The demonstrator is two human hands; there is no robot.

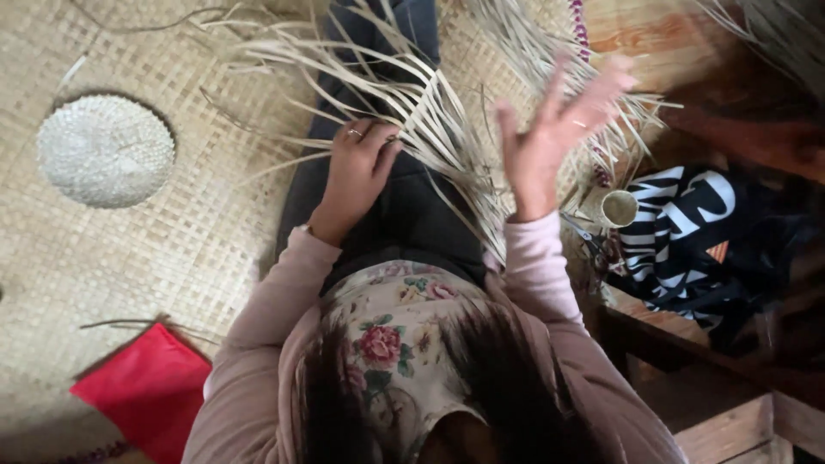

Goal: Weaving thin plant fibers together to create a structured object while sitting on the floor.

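Note:
A bundle of pale straw strips (430,112) fans out across my dark-trousered lap. My left hand (359,163) wears a ring and is closed on the strips near the middle of the bundle. Raised above the bundle's right side, my right hand (554,129) has its fingers spread and holds nothing. More loose strips (533,43) lie beyond it. My pink sleeves and flowered top fill the lower part of the view.
I sit on a woven straw mat (172,241). A round woven disc (105,150) lies at the left, a red cloth (150,391) at the lower left. A black-and-white striped cloth (687,232), a small woven cup (619,208) and wooden boards (730,421) are at the right.

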